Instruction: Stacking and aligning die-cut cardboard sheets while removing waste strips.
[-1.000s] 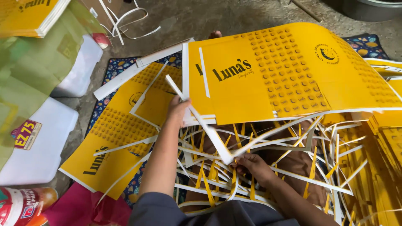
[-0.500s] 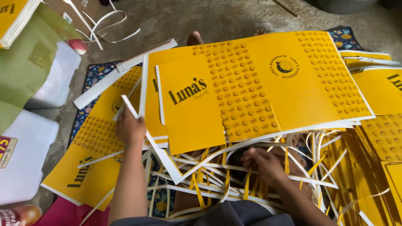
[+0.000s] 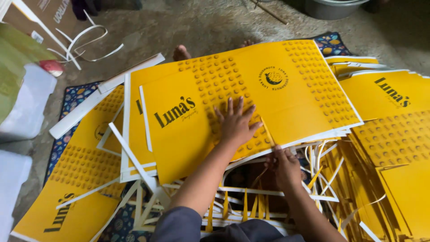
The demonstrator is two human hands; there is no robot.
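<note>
Pressing flat on the yellow card sheet [image 3: 251, 107], left hand [image 3: 235, 127] spread, fingers apart, on top of the stack over the floor mat [image 3: 71, 101]. Pinching the sheet's near edge, right hand [image 3: 284, 168] closed on it. Likely handling light, thin, bendy, slick-faced; best gripping along the edges. Lying around: white trim strips [image 3: 134, 161], more yellow sheets [image 3: 394, 134] at right, brown carton [image 3: 40, 18] at upper left.

The grey concrete floor [image 3: 201, 27] carries a patterned mat [image 3: 74, 96] at nine o'clock, white strips [image 3: 96, 38] at eleven, and yellow printed sheets [image 3: 295, 103] centrally.
</note>
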